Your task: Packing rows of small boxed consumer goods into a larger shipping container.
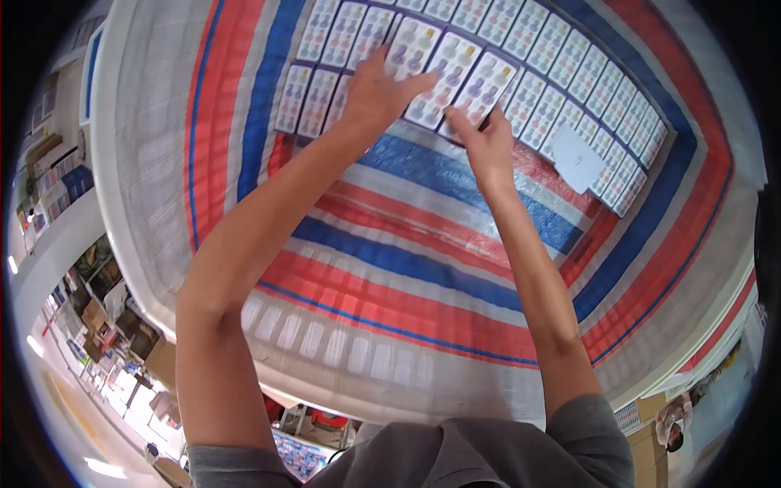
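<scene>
Three flat white-and-purple boxes (448, 68), printed with small colourful round shapes, stand side by side and look raised above the others around them. My left hand (376, 96) is at their left side, fingers along the outer edge and thumb across the front. At the lower right corner my right hand (486, 145) grips them, thumb on the near face and fingers curled behind the edge. Long rows of matching boxes (547, 47) extend to both sides. Whether the three touch the boxes beneath cannot be seen.
A white paper piece (578, 159) lies on the right-hand boxes. Under everything spreads a red, blue and white striped sheet (390, 268), inside a large pale-rimmed container or table (122, 203). Shelves with goods (98, 317) stand at left; another person (674, 423) is at lower right.
</scene>
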The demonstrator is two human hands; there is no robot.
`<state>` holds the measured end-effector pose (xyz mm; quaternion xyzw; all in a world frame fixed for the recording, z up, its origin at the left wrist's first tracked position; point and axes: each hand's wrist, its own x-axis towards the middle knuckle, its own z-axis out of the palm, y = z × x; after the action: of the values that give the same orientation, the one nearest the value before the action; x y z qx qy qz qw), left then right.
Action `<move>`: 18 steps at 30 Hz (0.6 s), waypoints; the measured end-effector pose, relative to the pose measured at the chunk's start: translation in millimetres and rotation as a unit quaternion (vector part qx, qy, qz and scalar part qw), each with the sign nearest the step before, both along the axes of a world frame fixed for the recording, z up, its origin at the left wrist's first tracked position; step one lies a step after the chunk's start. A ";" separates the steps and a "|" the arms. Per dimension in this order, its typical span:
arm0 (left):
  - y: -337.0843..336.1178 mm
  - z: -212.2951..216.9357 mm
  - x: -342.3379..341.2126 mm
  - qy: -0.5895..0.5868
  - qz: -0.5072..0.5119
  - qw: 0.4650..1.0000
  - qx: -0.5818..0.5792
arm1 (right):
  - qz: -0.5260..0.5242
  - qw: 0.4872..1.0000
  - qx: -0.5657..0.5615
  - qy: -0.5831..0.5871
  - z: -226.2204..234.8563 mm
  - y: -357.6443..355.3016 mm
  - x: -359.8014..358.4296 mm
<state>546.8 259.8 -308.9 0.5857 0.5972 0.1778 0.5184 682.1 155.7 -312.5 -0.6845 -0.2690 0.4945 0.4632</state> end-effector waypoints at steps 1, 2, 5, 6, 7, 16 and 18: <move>9.1 4.0 23.1 0.017 -0.013 0.999 0.025 | -0.003 0.999 -0.006 -0.041 -5.3 7.5 17.0; 12.0 10.5 40.3 -0.024 -0.021 0.999 -0.005 | 0.012 0.993 -0.043 -0.110 -19.7 14.6 34.3; 23.4 -14.9 49.3 -0.017 -0.080 0.997 0.013 | -0.025 0.992 -0.037 -0.120 -44.9 24.8 47.3; 23.2 -18.5 47.5 -0.015 -0.080 0.997 0.010 | -0.024 0.992 -0.040 -0.117 -49.0 27.5 50.6; 23.9 -21.4 45.2 -0.004 -0.083 0.997 -0.001 | -0.015 0.992 -0.060 -0.106 -52.5 29.0 52.6; -21.7 -27.5 -128.2 0.282 -0.102 0.950 0.088 | 0.191 0.977 -0.097 0.004 -62.8 -62.8 -27.3; -31.4 -47.1 -139.9 0.311 -0.131 0.931 0.142 | 0.131 0.986 -0.082 0.061 -94.2 -60.0 -77.5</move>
<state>406.9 228.3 -356.0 0.7524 0.6148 0.0005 0.2365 604.6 95.7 -406.7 -0.6475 -0.2864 0.6120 0.3523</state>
